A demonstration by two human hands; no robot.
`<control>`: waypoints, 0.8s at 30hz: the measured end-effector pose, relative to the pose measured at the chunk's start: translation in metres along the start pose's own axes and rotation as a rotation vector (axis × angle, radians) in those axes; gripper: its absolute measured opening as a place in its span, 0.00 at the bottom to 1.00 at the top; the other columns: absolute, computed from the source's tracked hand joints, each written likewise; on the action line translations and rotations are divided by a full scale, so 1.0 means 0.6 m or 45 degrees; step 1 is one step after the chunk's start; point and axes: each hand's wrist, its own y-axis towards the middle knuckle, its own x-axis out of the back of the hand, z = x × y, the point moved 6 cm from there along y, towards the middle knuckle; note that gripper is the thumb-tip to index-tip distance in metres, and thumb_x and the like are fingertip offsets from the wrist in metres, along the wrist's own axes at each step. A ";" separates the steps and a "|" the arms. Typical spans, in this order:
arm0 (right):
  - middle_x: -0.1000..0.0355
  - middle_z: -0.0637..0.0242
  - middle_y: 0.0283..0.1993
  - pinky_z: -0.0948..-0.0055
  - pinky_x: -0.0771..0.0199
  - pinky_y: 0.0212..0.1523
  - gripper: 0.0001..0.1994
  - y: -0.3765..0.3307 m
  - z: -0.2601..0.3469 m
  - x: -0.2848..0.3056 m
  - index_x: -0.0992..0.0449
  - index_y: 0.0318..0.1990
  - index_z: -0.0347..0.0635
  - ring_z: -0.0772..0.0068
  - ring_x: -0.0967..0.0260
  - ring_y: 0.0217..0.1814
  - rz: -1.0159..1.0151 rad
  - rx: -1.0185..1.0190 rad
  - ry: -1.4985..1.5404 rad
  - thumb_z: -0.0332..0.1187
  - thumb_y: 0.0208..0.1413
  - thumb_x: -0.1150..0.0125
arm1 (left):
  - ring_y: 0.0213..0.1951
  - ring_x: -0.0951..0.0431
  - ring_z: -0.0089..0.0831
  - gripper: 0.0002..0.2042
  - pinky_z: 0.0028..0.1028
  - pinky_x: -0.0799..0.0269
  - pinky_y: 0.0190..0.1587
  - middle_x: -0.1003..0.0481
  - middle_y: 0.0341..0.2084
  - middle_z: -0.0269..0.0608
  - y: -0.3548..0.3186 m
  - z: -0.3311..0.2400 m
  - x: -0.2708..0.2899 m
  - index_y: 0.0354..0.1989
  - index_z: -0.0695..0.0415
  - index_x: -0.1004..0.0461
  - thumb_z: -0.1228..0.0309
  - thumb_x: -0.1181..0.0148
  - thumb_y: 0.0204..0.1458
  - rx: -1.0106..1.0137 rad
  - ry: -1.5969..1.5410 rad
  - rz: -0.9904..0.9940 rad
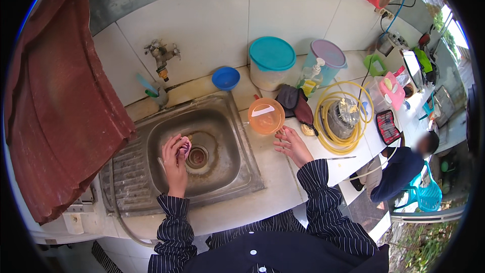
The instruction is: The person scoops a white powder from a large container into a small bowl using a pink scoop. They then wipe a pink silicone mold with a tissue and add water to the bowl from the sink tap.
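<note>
Over the steel sink (230, 172), my left hand (175, 164) is closed around a small pink and purple object (187, 145). Its kind cannot be made out, since my fingers cover most of it. The drain (197, 157) lies just to the right of that hand. My right hand (294, 145) is open, fingers apart, above the counter right of the sink. Its fingertips are close to an orange bowl (268, 124), which has a white strip in it; whether they touch is unclear.
A tap (162, 59) juts from the tiled wall. Behind the sink sit a blue bowl (226, 78) and lidded tubs (273, 54). A soap pump bottle (309, 78), dark cloth (298, 103) and coiled yellow hose (333, 144) stand right. Another person (401, 169) sits at far right.
</note>
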 end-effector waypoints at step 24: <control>0.48 0.52 0.68 0.57 0.32 0.62 0.29 0.055 -0.006 -0.173 0.59 0.69 0.46 0.51 0.39 0.64 0.595 -0.247 0.216 0.21 0.60 0.64 | 0.53 0.31 0.41 0.21 0.35 0.40 0.57 0.27 0.47 0.46 -0.087 0.037 0.091 0.43 0.62 0.23 0.56 0.57 0.64 0.265 -0.080 -0.137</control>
